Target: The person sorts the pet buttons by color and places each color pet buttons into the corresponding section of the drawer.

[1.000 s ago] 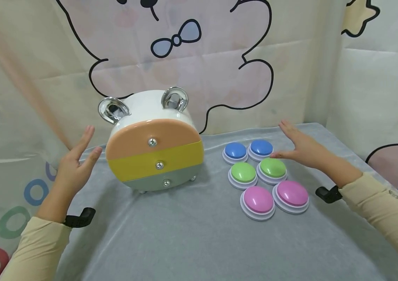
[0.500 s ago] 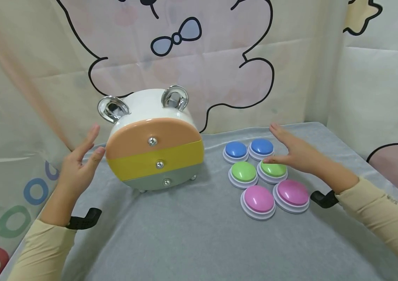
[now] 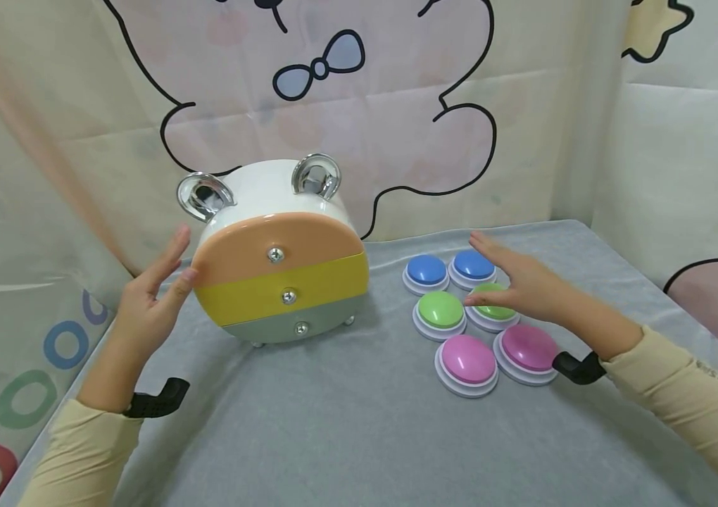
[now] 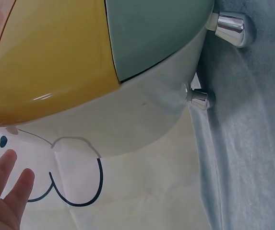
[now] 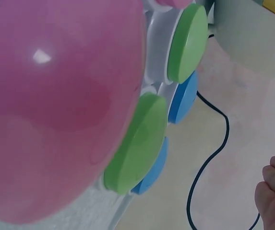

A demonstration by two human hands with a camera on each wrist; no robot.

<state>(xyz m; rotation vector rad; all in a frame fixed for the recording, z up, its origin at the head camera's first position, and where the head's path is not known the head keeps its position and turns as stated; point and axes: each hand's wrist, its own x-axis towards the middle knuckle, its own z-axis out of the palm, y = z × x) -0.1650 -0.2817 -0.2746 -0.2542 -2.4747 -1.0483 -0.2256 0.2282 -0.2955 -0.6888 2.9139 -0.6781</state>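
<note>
My left hand (image 3: 148, 310) is raised beside the left side of a small rounded drawer cabinet (image 3: 283, 278), fingers extended and thumb apart, its fingertips close to the orange front. The cabinet has orange, yellow and grey-green fronts with silver knobs, a white body and two silver ear-shaped loops. Over the far right of a group of domed push buttons hovers my right hand (image 3: 524, 285), fingers stretched leftward and holding nothing. It partly hides one green button (image 3: 492, 313). Two blue buttons (image 3: 426, 270), another green button (image 3: 440, 310) and two pink buttons (image 3: 468, 359) stand around it on white bases.
A grey cloth (image 3: 334, 436) covers the table. Behind it hangs a pale curtain (image 3: 536, 141) with cartoon outlines. Silver feet (image 4: 233, 28) hold the cabinet above the cloth in the left wrist view. Black wrist mounts (image 3: 159, 400) project from both sleeves.
Both hands have moved inward: the left one rightward to the cabinet's side, the right one leftward over the green button. Cabinet and buttons have stayed in place.
</note>
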